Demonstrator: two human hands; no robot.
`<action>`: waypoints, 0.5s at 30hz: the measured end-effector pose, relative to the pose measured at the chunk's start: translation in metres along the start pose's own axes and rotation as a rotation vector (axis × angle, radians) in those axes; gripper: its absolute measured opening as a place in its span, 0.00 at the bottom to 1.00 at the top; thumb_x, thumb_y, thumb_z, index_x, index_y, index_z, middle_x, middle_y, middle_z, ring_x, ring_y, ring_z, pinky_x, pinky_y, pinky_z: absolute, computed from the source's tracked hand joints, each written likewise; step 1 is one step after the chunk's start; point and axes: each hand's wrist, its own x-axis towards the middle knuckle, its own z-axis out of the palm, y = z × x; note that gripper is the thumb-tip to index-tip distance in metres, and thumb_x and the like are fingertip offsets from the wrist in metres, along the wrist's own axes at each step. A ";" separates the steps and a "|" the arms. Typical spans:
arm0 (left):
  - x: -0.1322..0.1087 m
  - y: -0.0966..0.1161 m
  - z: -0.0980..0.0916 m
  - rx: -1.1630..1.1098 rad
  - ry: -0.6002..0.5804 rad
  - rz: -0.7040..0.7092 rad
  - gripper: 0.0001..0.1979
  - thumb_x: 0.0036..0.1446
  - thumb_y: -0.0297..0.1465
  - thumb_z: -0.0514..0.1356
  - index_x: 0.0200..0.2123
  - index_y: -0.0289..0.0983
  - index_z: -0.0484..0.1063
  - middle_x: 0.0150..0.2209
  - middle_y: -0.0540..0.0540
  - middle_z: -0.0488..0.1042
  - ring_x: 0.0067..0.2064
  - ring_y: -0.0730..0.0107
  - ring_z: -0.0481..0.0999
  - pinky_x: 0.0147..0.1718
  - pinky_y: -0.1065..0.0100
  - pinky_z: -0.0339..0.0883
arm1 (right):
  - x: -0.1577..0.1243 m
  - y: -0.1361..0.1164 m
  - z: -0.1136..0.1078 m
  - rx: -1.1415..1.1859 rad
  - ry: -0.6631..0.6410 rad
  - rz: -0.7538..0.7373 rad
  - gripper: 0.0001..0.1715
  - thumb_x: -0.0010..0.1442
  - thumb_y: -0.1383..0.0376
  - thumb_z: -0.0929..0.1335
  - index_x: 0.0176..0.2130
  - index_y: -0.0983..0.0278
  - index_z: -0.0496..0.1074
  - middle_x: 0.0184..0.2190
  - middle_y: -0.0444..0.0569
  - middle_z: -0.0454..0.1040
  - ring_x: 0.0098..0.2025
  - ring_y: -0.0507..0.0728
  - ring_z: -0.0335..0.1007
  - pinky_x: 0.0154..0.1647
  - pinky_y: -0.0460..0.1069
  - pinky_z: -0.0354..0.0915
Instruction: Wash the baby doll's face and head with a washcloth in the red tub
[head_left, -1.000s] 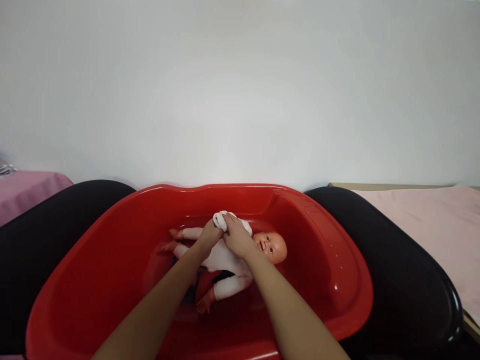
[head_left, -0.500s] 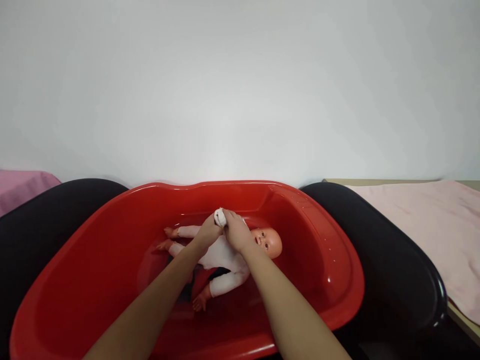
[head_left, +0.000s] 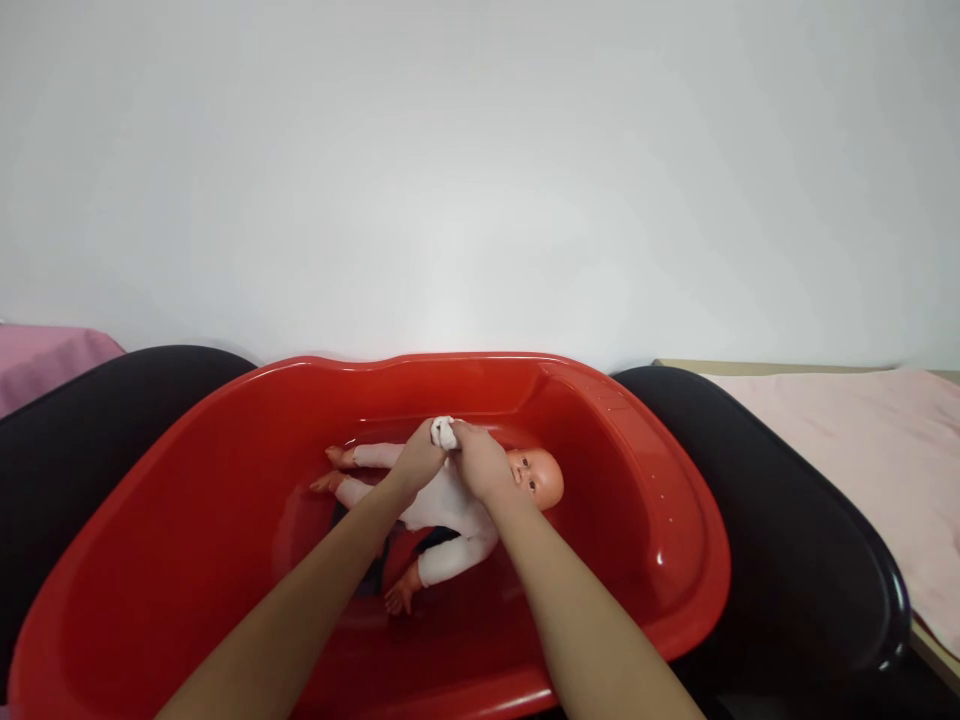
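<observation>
Lying partly beneath both hands (head_left: 420, 460) (head_left: 480, 460), which grip bunched white cloth (head_left: 444, 433) between them, is the doll (head_left: 444, 503).

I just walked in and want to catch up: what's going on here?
A person is leaning both bare arms over a red tub, where a doll in white lies face-up, its head toward the person's right. The left hand and the right hand meet above the doll's body, gripping a bunched bit of white fabric between them. Whether that fabric belongs to the doll's clothing is hidden by the hands.
</observation>
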 end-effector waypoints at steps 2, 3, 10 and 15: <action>-0.002 0.002 -0.001 -0.020 -0.023 -0.007 0.11 0.51 0.29 0.65 0.40 0.42 0.78 0.39 0.44 0.80 0.48 0.52 0.78 0.46 0.57 0.73 | -0.002 -0.001 -0.001 0.017 0.019 -0.015 0.17 0.65 0.70 0.62 0.47 0.60 0.77 0.51 0.49 0.80 0.51 0.58 0.75 0.55 0.51 0.64; -0.004 0.004 -0.001 -0.027 -0.035 -0.007 0.11 0.50 0.29 0.65 0.40 0.41 0.78 0.38 0.44 0.80 0.47 0.53 0.78 0.45 0.57 0.73 | -0.003 -0.001 -0.001 0.021 0.027 -0.009 0.16 0.66 0.69 0.62 0.45 0.60 0.77 0.50 0.48 0.80 0.50 0.58 0.75 0.53 0.50 0.64; -0.010 0.017 0.001 -0.127 -0.120 0.007 0.12 0.47 0.28 0.62 0.38 0.38 0.74 0.40 0.46 0.79 0.41 0.63 0.76 0.42 0.61 0.71 | -0.002 0.003 0.004 -0.023 0.052 0.034 0.15 0.66 0.68 0.61 0.41 0.59 0.77 0.41 0.47 0.81 0.42 0.58 0.74 0.40 0.48 0.62; -0.014 0.019 0.002 -0.149 -0.067 -0.059 0.19 0.44 0.25 0.61 0.43 0.38 0.73 0.44 0.44 0.79 0.44 0.62 0.75 0.46 0.61 0.70 | 0.003 0.006 0.008 -0.061 0.042 -0.060 0.16 0.61 0.74 0.63 0.41 0.61 0.77 0.47 0.49 0.81 0.48 0.56 0.73 0.47 0.46 0.62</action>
